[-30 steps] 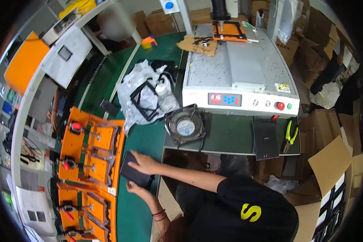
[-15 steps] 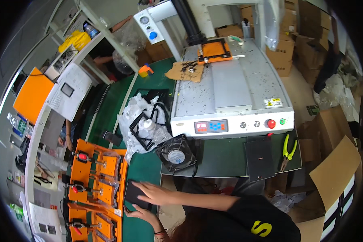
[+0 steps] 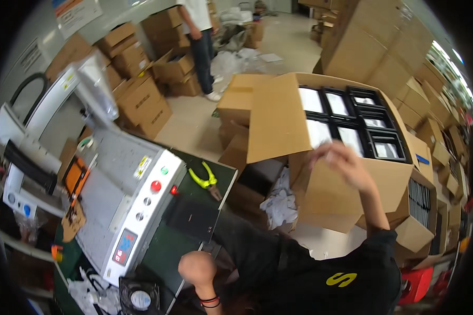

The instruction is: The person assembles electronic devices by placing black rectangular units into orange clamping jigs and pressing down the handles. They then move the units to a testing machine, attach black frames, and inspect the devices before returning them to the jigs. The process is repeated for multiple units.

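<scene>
At six o'clock, nearest me, my left hand (image 3: 197,269) is balled in a fist, holding nothing I can see, just beside the green bench (image 3: 194,184). My right hand (image 3: 341,165) at three o'clock reaches over the open cardboard box (image 3: 278,121); whether it grips anything, can't tell. Black trays (image 3: 362,123) fill that box. Yellow pliers (image 3: 205,178) lie at center, grey machine (image 3: 123,184) at nine.

bench (image 3: 215,173): green top | on it: grey machine (image 3: 126,189), yellow-handled pliers (image 3: 205,179), black pad (image 3: 192,215), fan (image 3: 139,298)
</scene>
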Tool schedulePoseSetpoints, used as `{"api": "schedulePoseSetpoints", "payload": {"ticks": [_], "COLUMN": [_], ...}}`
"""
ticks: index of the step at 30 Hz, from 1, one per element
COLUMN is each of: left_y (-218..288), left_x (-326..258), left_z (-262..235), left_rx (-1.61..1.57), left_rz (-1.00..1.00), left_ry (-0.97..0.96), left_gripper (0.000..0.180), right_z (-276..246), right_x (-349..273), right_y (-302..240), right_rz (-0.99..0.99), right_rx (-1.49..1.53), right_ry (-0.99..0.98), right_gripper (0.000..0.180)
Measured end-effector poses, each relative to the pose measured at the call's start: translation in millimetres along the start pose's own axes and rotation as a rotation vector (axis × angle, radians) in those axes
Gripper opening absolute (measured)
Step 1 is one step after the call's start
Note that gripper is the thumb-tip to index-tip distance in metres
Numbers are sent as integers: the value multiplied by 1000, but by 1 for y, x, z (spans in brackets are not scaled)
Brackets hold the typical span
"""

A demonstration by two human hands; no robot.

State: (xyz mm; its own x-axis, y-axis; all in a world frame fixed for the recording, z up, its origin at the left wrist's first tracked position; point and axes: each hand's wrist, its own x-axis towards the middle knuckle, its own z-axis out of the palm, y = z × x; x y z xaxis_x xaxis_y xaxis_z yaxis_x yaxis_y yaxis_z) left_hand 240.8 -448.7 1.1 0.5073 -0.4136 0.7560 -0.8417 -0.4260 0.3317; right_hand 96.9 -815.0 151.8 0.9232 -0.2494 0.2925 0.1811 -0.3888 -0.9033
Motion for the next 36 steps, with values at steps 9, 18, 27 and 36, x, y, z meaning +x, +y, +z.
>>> {"api": "schedulePoseSetpoints", "payload": {"ticks": [9,18,27,36], "left_y": [-73,-60,-57,41], "left_x": [-26,-15,-18,-22], "left_z": [4,0,7,-22], "left_rx": [-733,-486,-817,-2249], "left_rz": [-721,-769,-658,-567], "left_ry": [348,267,381,-268], "left_gripper": [61,54,48,87], "right_z": [-172,-212,-47,226], "right_x": [89,98,103,77], "right_y": [170,209,-6,1], "right_rz": [611,622,-500,-877], "right_rx": [-1212,-1114,-803,-198], "right_ry": [393,542,675,-1130], "right_gripper": [32,38,21,19]}}
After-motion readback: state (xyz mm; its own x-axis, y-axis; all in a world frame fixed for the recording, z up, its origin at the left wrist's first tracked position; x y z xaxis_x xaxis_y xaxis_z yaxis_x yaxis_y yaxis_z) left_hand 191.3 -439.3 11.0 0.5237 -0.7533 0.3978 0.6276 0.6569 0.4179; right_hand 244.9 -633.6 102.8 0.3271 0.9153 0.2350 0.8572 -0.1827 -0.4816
